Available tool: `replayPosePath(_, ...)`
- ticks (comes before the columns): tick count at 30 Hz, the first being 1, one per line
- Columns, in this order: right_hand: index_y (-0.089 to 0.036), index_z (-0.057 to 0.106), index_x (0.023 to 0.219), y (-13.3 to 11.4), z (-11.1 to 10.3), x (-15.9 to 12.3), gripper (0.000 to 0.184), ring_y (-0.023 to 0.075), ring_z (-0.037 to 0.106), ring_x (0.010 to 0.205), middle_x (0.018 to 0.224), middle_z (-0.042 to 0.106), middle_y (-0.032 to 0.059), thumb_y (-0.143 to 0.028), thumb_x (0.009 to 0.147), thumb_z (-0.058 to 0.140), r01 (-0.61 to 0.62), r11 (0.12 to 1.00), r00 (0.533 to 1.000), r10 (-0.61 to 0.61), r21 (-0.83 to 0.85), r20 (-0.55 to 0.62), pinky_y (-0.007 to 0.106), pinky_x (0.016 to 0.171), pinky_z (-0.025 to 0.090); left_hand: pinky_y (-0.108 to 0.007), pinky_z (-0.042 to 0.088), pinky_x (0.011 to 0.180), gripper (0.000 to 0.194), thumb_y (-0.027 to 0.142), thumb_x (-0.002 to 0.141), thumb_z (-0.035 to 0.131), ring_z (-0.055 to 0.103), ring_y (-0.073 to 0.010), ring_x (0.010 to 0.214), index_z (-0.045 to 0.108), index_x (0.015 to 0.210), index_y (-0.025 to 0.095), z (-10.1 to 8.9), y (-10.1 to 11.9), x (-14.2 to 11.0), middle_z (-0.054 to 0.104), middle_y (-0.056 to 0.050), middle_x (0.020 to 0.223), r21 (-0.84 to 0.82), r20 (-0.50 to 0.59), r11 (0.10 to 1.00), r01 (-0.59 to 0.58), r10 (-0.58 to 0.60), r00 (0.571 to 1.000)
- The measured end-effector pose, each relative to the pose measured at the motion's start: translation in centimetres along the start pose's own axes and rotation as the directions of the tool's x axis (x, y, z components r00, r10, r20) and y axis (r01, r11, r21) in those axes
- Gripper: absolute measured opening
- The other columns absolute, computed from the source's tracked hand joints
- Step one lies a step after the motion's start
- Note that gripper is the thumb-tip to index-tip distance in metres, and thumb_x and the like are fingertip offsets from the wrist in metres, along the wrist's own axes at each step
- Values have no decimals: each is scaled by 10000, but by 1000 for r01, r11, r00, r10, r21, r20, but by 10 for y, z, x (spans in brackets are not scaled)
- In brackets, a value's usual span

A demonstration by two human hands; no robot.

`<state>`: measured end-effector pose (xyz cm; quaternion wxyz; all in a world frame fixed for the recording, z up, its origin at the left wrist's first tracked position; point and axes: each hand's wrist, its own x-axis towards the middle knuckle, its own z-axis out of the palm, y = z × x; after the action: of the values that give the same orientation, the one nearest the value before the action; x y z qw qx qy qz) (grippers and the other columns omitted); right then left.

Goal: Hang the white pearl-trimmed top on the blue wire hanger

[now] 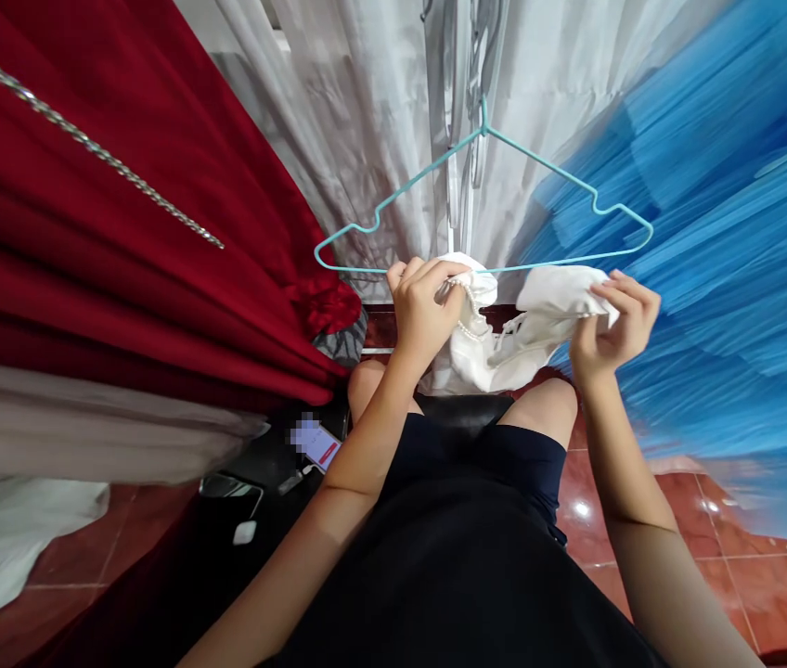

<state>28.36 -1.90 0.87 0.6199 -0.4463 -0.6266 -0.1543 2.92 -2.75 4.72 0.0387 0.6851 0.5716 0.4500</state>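
A white garment (481, 357) with a string of pearl-like beads along its edge hangs in folds between my two hands. Part of it lies over the bottom bar of a light teal clothes hanger (428, 170), whose hook points up. My left hand (428, 306) is closed on the garment's left part, right at the hanger's bar; whether it also grips the bar I cannot tell. On the other side, my right hand (617, 320) pinches the right end of the garment just below the bar. The garment's full shape is hidden in its folds.
Red fabric (129, 223) with a glittering trim hangs at the left. White drapes (380, 121) are behind the hanger, and blue tulle (734, 306) fills the right. A lit phone (318, 443) and a small white case (244, 532) rest on a black surface. Red tiles (762, 598) cover the floor.
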Motion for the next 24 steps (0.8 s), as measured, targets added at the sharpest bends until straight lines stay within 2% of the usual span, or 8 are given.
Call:
replayPosePath(3, -250, 683, 1213, -29, 25, 8, 360, 269, 683, 1224, 1152, 715, 97, -415, 1020, 427, 6, 999, 978, -16, 49, 209, 538, 1112, 521, -446, 370, 1074, 168, 140, 956, 654, 668, -230, 936, 764, 945, 267, 3, 0, -3, 827, 30, 1042, -39, -38, 999, -27, 25, 999)
replayPosePath(6, -248, 686, 1026, -43, 57, 8, 284, 208, 690, 991, 964, 719, 22, -343, 1013, 418, -5, 998, 930, -16, 57, 367, 509, 1131, 443, -445, 379, 1077, 188, 132, 954, 648, 673, -234, 961, 780, 969, 265, 3, -6, -10, 829, 25, 1036, -47, -95, 997, -67, 62, 994)
replayPosePath(9, -222, 590, 776, -52, 78, -2, 218, 166, 576, 758, 735, 630, -24, -322, 954, 515, -52, 998, 943, 37, 36, 332, 466, 1042, 405, -467, 342, 1185, 240, 137, 971, 608, 685, -240, 1087, 788, 1051, 273, -1, -18, -15, 826, 12, 1093, -42, -66, 992, -117, 114, 991)
replayPosePath(12, -218, 535, 729, -61, 83, -7, 229, 169, 545, 748, 710, 605, -30, -348, 911, 586, -128, 992, 950, 119, 12, 290, 455, 1016, 377, -501, 265, 1295, 301, 155, 971, 601, 668, -240, 1243, 761, 1186, 292, -9, -30, -17, 801, 6, 1238, -76, -35, 976, -203, 201, 979)
replayPosePath(15, -218, 528, 726, -69, 82, -3, 221, 168, 540, 754, 718, 604, -33, -338, 901, 589, -187, 982, 950, 174, 26, 261, 445, 999, 373, -496, 386, 1245, 290, 200, 926, 668, 688, -247, 1235, 740, 1193, 286, -16, -41, -21, 773, -17, 1281, -163, -203, 937, -309, 275, 940)
replayPosePath(18, -219, 542, 720, -69, 83, 2, 195, 165, 532, 744, 699, 591, -40, -315, 883, 588, -209, 975, 945, 183, 73, 270, 435, 978, 379, -367, 567, 920, 307, 226, 879, 696, 711, -195, 912, 713, 1185, 242, -18, -55, -36, 746, -17, 1000, -280, -444, 933, -226, 82, 892)
replayPosePath(21, -217, 532, 710, -63, 85, 3, 202, 167, 536, 742, 688, 579, -40, -316, 869, 609, -205, 975, 938, 169, 89, 303, 437, 980, 385, -250, 468, 648, 348, 199, 846, 594, 567, -116, 656, 647, 1189, 181, -17, -76, -52, 638, 3, 867, -416, -532, 909, 13, -254, 808)
replayPosePath(24, -216, 532, 720, -59, 85, 2, 201, 164, 531, 737, 691, 566, -38, -325, 866, 618, -177, 980, 944, 143, 89, 297, 441, 982, 383, -240, 414, 599, 347, 175, 741, 553, 485, -91, 601, 589, 1086, 164, -30, -103, -51, 596, -3, 886, -456, -583, 881, 124, -401, 707)
